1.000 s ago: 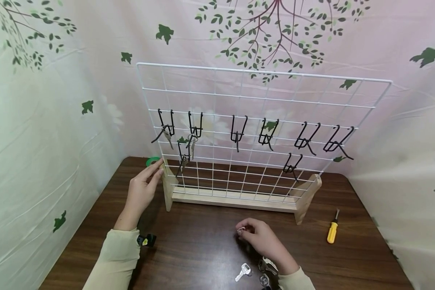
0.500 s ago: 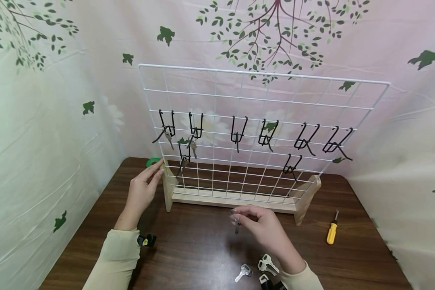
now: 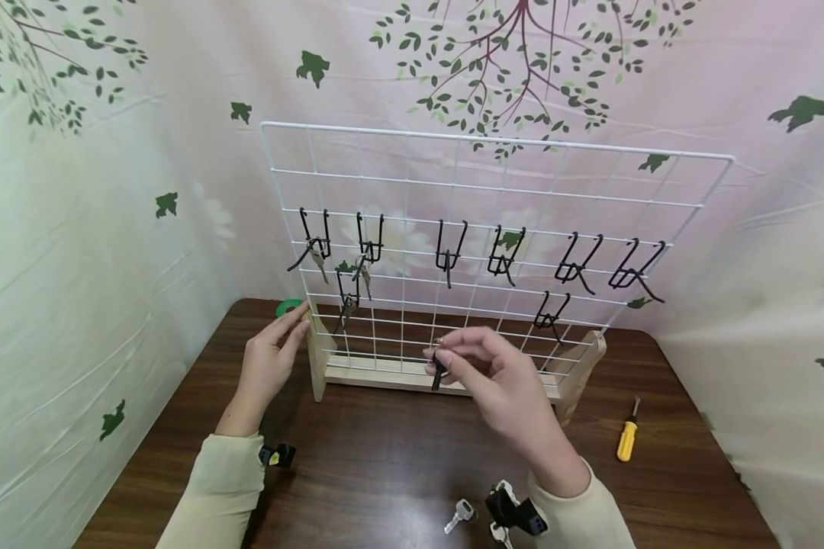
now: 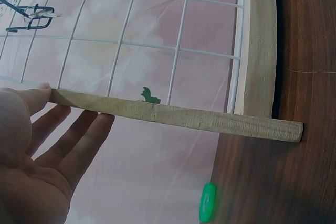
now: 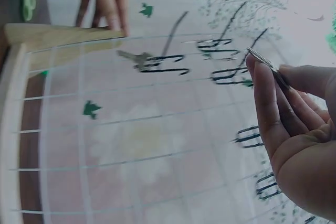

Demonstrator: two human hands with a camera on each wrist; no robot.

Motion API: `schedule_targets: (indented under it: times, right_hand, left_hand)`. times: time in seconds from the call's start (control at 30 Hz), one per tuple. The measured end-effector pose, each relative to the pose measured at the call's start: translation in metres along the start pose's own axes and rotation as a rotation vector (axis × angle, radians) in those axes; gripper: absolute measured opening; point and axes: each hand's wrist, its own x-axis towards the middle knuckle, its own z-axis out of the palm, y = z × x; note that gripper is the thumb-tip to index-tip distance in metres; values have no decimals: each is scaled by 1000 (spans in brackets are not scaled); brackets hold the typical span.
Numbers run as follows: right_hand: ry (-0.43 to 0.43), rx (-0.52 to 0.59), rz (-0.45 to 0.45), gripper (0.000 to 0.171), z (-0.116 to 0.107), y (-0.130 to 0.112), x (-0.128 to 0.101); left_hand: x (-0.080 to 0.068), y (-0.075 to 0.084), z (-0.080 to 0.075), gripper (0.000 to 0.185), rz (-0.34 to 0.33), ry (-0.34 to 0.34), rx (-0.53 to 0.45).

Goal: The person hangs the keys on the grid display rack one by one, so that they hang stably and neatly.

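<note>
My left hand (image 3: 272, 357) grips the upper end of the wooden side support (image 4: 210, 121), thumb on one side and fingers on the other. That support carries a white wire grid (image 3: 497, 139), on which several black hooks (image 3: 448, 261) hang. Pinched between the thumb and fingers of my right hand (image 3: 511, 393) is a key (image 3: 437, 375), held in front of the grid's lower middle. The right wrist view shows the key's metal ring (image 5: 260, 56) edge-on at the fingertips. Keys also hang on the hooks at the left, among them a low one (image 5: 135, 60).
Below my right hand a loose key (image 3: 459, 514) lies on the brown table (image 3: 357, 473). More keys (image 3: 500, 535) lie beside it, partly hidden by the black wrist camera (image 3: 515, 512). A yellow screwdriver (image 3: 627, 440) lies at the right. A green ring (image 4: 207, 203) lies behind the left support.
My right hand has risen from the table toward the grid with the key, which now hangs down from its fingertips. The left hand stays on the wooden support.
</note>
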Motion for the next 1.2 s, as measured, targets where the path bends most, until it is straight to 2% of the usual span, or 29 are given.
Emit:
schedule_targets:
  times: [0.23,0.4,0.63,1.2]
  right_hand:
    - [31,158,-44,16,-6,-26,18]
    - [69,207,-84,17,-7,-35,27]
    - [111,223,-80,19,-7,-34,34]
    - [124,222,-27,19,-3,-21,43]
  left_hand:
    - [0,0,0,39,7,3,-6]
    - [0,-1,0,39,7,7,-1]
    - [-1,-1,0,40,6,6,-5]
    - [0,-2,1,39,3,13,-2]
